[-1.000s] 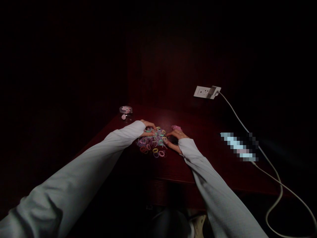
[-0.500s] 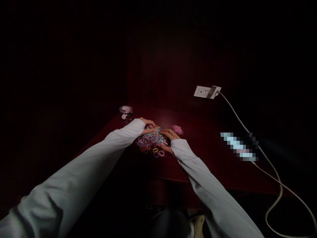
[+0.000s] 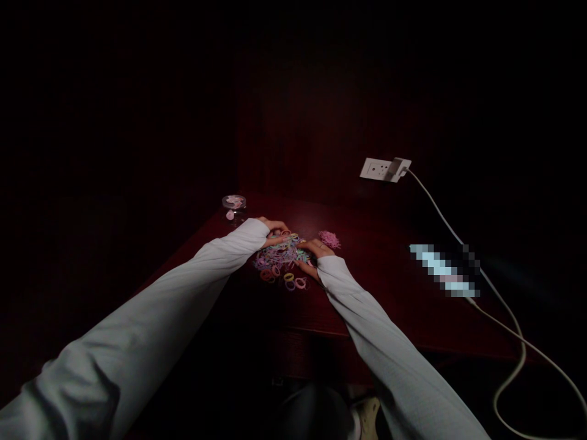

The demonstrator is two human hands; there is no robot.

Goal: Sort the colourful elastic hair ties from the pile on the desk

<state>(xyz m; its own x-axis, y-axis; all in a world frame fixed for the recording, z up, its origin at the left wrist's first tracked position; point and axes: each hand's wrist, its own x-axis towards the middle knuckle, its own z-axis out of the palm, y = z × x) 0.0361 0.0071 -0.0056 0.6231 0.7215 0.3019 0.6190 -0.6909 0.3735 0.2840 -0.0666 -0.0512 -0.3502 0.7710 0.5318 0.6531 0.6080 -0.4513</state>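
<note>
A tangled pile of multicoloured hair ties (image 3: 279, 255) lies on the dark red table (image 3: 367, 287). At the pile's far left edge, my left hand (image 3: 273, 230) curls its fingers and thumb round some of the bands. My right hand (image 3: 316, 249) comes in from the right side, its bent fingers on top and its thumb lower down, with hair ties between them. The fingertips of both hands are partly lost among the bands. Several loose rings, among them a yellow band (image 3: 288, 277) and a pink band (image 3: 301, 283), rest at the near edge of the pile.
A small bunch of pink bands (image 3: 329, 239) lies beyond my right hand. At the back left stands a clear jar (image 3: 233, 209) with pink pieces. A pixelated device (image 3: 443, 271) is on the right, its white cable (image 3: 435, 208) running to a wall socket (image 3: 378, 169).
My right hand's fingers have shifted slightly among the hair ties, and a shiny clear bit beside its thumb no longer shows. My left hand stays nearly in place. The view has moved a little.
</note>
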